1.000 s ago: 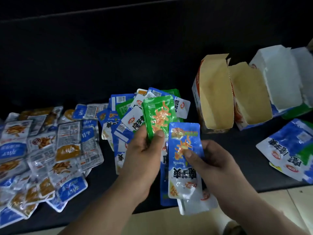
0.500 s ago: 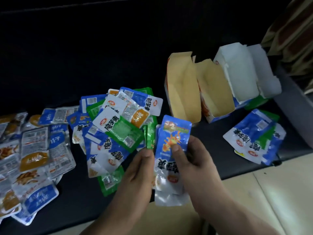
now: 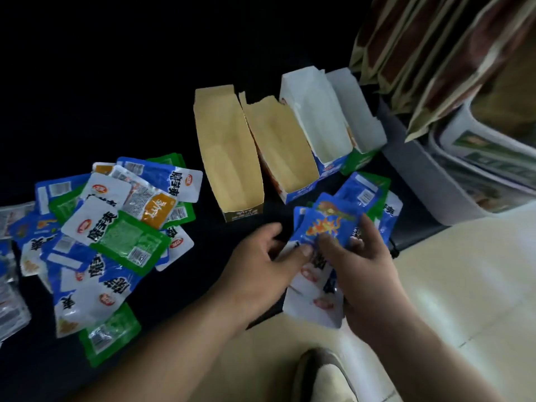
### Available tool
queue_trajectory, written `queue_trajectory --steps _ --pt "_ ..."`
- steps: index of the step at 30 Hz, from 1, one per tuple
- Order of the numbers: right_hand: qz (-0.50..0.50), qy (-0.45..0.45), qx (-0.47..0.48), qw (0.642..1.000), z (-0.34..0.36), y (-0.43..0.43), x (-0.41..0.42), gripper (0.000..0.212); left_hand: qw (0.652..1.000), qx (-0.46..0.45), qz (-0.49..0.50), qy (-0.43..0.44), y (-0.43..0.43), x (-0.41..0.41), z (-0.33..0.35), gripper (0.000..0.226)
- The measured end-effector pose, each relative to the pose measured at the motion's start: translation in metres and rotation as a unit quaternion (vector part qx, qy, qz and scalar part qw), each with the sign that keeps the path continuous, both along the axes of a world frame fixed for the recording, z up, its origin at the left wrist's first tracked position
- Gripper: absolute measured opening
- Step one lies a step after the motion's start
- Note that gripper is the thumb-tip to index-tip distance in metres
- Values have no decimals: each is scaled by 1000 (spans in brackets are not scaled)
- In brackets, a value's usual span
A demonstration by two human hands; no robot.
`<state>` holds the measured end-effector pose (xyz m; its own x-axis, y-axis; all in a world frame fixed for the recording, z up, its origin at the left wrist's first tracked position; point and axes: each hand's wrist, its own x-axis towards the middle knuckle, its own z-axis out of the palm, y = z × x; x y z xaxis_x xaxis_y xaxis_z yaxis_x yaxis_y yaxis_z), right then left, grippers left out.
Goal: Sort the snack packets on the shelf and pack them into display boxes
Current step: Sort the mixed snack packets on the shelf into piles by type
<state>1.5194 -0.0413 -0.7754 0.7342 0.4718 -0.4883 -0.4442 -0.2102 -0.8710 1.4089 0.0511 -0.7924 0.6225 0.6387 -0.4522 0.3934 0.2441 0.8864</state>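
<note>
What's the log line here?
phase: sorting | right hand: grips blue packets | left hand: thumb on them | display boxes: look empty
</note>
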Motion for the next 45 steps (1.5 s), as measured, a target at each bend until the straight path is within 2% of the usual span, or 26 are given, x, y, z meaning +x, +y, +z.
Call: queue_trajectory --steps 3,5,7,11,13,15,17,18,20,22,24,26,31,35,38,39,42,45 --pt "-23 -127 -89 988 -12 13 18 77 998 50 -23 16 10 12 -9 47" --pt "1 -221 -152 963 -25 20 33 91 993 98 -34 58 13 6 -13 50" --pt "48 -288 -220 931 -35 23 43 96 989 115 -32 89 13 -5 -15 50" --pt "105 -414 -355 832 -54 26 56 78 990 113 -8 81 8 -24 -20 42" --pt "117 -454 -375 799 -54 31 55 63 988 135 12 75 6 -34 -22 39" --pt "102 -509 -327 789 -50 32 42 43 980 187 7 65 4 -47 -22 35" --pt "99 -578 -210 783 -46 30 17 24 961 269 0 60 7 -65 -22 28" --pt "121 -589 -142 786 -43 29 0 17 943 324 -1 73 13 -77 -24 25" --pt "203 -542 -29 815 -40 34 -37 10 886 448 8 122 33 -104 -30 28" --pt "283 -478 23 831 -44 43 -66 12 833 501 -12 234 58 -132 -35 52" --pt "342 -444 25 828 -54 53 -84 19 798 476 -70 363 83 -156 -41 83" --pt "372 -435 11 820 -62 64 -93 26 801 438 -90 398 93 -172 -51 90" --pt "397 -455 -3 797 -71 105 -106 46 820 462 -100 322 79 -200 -64 80" --pt "467 -503 -50 726 -74 149 -111 70 844 454 -121 259 76 -224 -62 85" --pt "527 -508 -119 671 -84 171 -111 65 881 421 -104 192 81 -231 -59 60" --pt "520 -514 -120 672 -88 172 -112 65 891 415 -85 164 84 -233 -60 50" --pt "446 -537 -64 713 -97 161 -117 59 893 432 -22 129 86 -241 -68 39" --pt "401 -572 -56 714 -97 143 -121 46 890 435 28 136 81 -243 -69 52"
